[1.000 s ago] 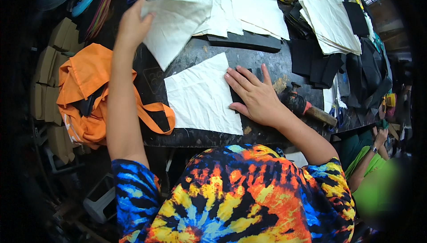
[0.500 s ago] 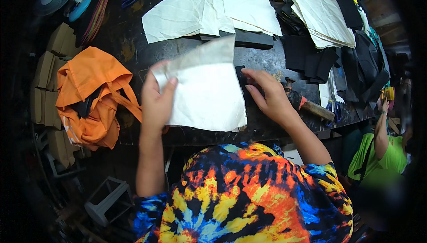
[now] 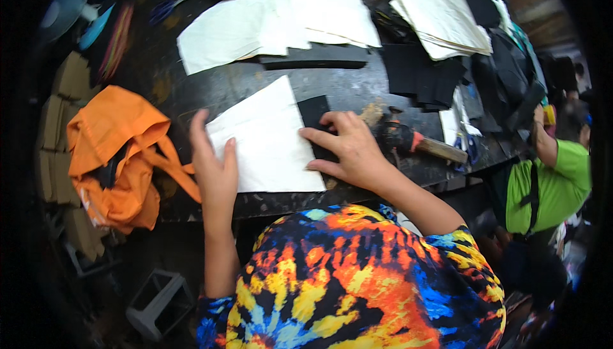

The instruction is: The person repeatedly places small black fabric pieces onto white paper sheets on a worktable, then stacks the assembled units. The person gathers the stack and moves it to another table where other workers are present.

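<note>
A cream-white sheet that looks like cloth [image 3: 268, 138] lies on the dark table in front of me. My left hand [image 3: 215, 164] is at its left edge, thumb and fingers apart, holding nothing. A small black piece [image 3: 313, 111] shows beyond the sheet's right side, part of it covered by the sheet or my fingers. Over that side, my right hand [image 3: 350, 154] has its fingers spread, with fingertips at the sheet's edge and the black piece. Whether they press down is not clear.
An orange cloth bag [image 3: 118, 157] sits at the left. Right of my right hand lies a wooden-handled hammer [image 3: 440, 150]. White sheets [image 3: 236, 36], a black block [image 3: 313, 58], black pieces [image 3: 421, 74] and scissors [image 3: 169, 7] lie farther back. A person in green [image 3: 549, 186] is at the right.
The white sheet, earlier raised in my left hand with its far edge folded over, now lies flat. My left hand has let go, and my right hand has moved to the sheet's right edge.
</note>
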Demonstrator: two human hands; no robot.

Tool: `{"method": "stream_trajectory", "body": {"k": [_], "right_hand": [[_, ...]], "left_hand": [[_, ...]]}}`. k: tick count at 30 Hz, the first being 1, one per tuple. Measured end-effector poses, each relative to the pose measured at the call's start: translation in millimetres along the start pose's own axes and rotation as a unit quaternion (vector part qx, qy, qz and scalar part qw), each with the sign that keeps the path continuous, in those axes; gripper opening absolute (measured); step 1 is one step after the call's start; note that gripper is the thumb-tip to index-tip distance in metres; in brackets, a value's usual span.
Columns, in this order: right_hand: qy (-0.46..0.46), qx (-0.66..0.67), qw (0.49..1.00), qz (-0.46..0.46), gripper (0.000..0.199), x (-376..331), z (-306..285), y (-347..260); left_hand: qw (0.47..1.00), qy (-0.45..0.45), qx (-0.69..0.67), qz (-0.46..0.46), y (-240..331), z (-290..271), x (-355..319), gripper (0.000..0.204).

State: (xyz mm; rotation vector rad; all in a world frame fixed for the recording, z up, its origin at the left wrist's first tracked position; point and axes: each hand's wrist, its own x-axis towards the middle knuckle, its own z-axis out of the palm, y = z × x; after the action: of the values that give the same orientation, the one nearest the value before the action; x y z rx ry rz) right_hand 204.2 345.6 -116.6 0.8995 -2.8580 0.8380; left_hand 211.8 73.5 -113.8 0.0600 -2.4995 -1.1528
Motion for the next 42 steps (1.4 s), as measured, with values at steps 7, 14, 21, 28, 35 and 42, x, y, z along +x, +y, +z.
{"method": "stream_trajectory", "body": {"k": [7,14,21,28,35,42], "right_hand": [[0.060,0.133,0.989,0.028,0.046,-5,-19,12],[0.349,-0.067,0.879,0.317,0.023,-50,-108,141],[0.386,-0.126,0.836,0.368,0.041,-74,-115,198],[0.266,0.212,0.932,0.125,0.021,-56,-125,89],[0.183,0.309,0.918,0.168,0.037,4,-79,27],[0.137,0.553,0.805,0.167,0.033,20,-55,21]], "left_hand": [[0.977,-0.161,0.013,0.143,27,32,-18,0.040],[0.978,-0.159,0.016,0.134,12,45,-28,0.040],[0.977,-0.162,0.024,0.136,13,42,-28,0.039],[0.978,-0.159,0.014,0.132,12,41,-29,0.039],[0.979,-0.168,-0.009,0.119,12,36,-28,0.041],[0.927,-0.255,-0.272,-0.039,47,47,-5,0.081]]}}
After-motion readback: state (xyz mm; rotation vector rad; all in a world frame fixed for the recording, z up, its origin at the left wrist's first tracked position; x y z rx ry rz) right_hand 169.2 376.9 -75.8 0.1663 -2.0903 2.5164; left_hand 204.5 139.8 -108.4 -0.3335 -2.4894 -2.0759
